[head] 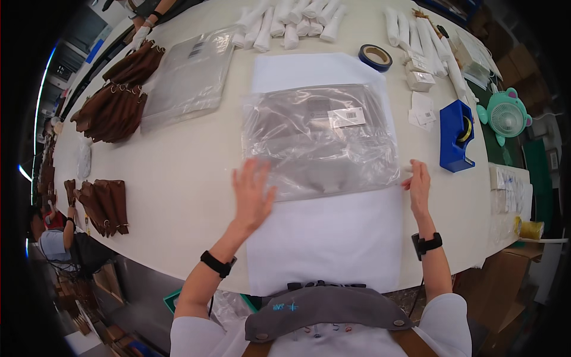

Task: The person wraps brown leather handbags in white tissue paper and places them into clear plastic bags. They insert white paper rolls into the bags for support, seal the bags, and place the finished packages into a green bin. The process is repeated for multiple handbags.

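A clear plastic bag (290, 156) with a grey flat item inside lies on a white sheet (325, 236) of paper or thin cloth. On the bag rests a small white card (346, 117) bearing a barcode. My left hand (253, 194), slightly blurred, is at the bag's lower left corner with fingers spread and nothing held. Beside the bag's lower right edge is my right hand (417, 185), fingers partly extended; whether it touches the plastic cannot be told. A stack of clear plastic bags (189, 73) lies farther left.
Brown pleated leather-like pieces (111, 111) lie at left, near other people. White wrapped rolls (303, 20) line the far side. A blue tape dispenser (455, 136), a tape roll (375, 58), small white boxes (420, 80) and a green fan (507, 115) stand or lie at right.
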### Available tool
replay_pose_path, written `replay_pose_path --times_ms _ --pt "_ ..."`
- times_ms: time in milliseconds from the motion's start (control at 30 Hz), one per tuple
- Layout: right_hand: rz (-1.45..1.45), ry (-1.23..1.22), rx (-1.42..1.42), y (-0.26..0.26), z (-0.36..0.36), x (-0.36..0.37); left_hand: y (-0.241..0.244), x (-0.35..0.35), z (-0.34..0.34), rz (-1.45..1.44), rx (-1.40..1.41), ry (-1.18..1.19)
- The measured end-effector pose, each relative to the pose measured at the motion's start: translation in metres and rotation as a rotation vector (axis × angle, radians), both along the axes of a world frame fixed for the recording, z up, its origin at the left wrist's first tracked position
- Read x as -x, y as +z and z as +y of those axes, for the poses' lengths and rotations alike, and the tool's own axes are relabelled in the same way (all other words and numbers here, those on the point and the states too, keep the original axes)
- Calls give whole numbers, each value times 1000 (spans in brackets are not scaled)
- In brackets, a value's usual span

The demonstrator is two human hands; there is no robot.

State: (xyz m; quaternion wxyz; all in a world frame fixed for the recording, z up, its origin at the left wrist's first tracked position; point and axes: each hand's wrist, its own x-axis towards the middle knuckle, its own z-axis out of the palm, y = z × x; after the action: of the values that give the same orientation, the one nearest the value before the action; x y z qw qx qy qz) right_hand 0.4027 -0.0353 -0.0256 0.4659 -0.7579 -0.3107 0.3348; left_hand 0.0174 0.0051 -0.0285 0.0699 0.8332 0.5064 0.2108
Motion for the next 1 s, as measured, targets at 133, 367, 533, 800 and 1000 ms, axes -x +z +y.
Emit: replay_pose_path --times_ms 133,367,533,800,1000 --pt "367 129 56 -14 1 27 -7 -89 -11 183 -167 -446" --pt "445 10 -216 24 -12 48 65 -75 58 -63 -360 -335" --pt "510 197 -89 14 -55 24 212 32 17 135 -34 -4" --pt "610 488 121 -15 -33 35 225 159 -286 173 49 652" --pt "441 877 134 47 -56 132 189 180 -463 -188 395 1356"
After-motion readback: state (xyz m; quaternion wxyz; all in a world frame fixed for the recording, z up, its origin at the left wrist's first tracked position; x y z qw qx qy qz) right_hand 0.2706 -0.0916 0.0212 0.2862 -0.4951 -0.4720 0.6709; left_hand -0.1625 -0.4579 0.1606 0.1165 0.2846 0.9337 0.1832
